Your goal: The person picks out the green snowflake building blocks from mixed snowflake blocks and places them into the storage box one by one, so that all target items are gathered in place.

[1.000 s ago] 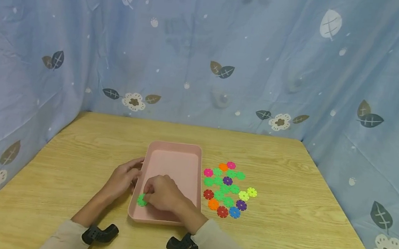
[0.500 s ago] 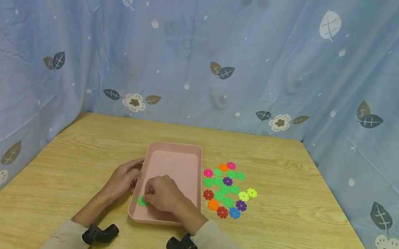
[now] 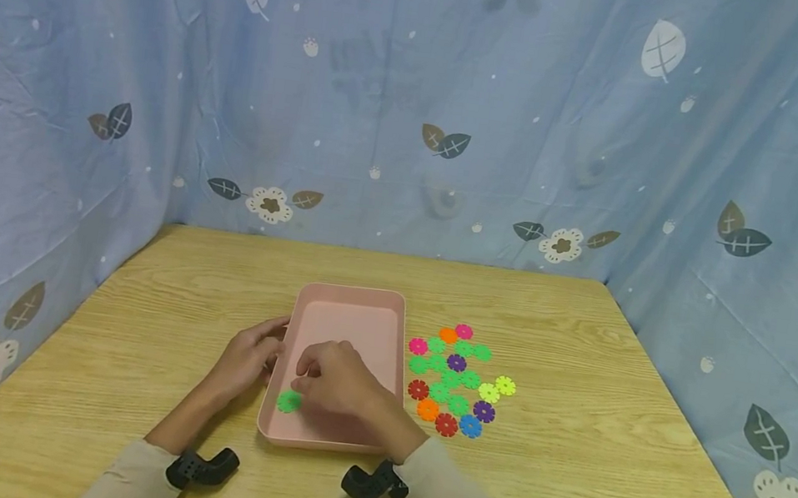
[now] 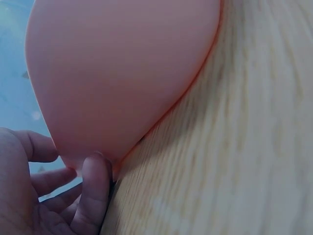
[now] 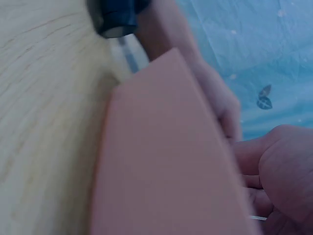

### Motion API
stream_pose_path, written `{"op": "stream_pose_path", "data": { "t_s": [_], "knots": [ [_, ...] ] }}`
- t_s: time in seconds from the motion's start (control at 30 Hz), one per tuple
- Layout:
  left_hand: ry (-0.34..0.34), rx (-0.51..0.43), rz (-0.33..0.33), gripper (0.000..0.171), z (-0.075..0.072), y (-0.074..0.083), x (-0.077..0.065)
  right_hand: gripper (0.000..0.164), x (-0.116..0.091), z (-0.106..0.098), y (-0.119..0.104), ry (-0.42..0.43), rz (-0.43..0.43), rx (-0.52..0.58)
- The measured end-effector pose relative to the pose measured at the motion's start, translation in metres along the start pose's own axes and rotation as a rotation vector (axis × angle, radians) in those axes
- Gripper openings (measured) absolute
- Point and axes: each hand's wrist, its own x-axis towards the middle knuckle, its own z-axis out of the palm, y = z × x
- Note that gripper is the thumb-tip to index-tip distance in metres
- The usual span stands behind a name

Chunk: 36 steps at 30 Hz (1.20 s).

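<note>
A shallow pink tray (image 3: 335, 445) lies on the table with one green flower-shaped snowflake disc (image 3: 289, 401) near its front left corner. My left hand (image 3: 245, 362) holds the tray's left side, its fingertips at the rim and outer wall; the left wrist view shows this wall (image 4: 122, 73) up close. Over the front of the tray is my right hand (image 3: 337, 377), fingers loosely bent and a small gap between thumb and index finger. It is just up and right of the disc, with nothing showing in it. In the right wrist view the tray's wall (image 5: 156, 161) partly covers the right fingers.
Right of the tray, several flower-shaped discs (image 3: 457, 406) in green, orange, red, pink, purple, yellow and blue lie spread on the wooden table (image 3: 608, 445). A blue patterned curtain (image 3: 389, 96) surrounds the back and sides. Each wrist wears a black camera (image 3: 202, 469).
My right hand has drawn slightly up and right, off the green disc, which now shows more fully in the tray. My left hand stays at the tray's side.
</note>
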Motion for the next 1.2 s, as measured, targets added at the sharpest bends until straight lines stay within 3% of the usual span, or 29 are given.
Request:
{"op": "stream_pose_path", "data": {
  "t_s": [0.3,0.57,1.2],
  "knots": [
    [-0.006,-0.008,-0.009,0.052,0.0,0.0,0.001,0.008,-0.011,-0.026,0.001,0.064,0.064,0.092],
    [-0.001,-0.025,-0.015,0.054,0.001,0.0,-0.001,0.005,-0.017,-0.046,0.012,0.133,0.022,0.102],
    [-0.004,-0.029,-0.024,0.054,0.001,-0.003,0.0,0.006,-0.028,-0.073,0.037,0.234,0.092,0.157]
  ]
}}
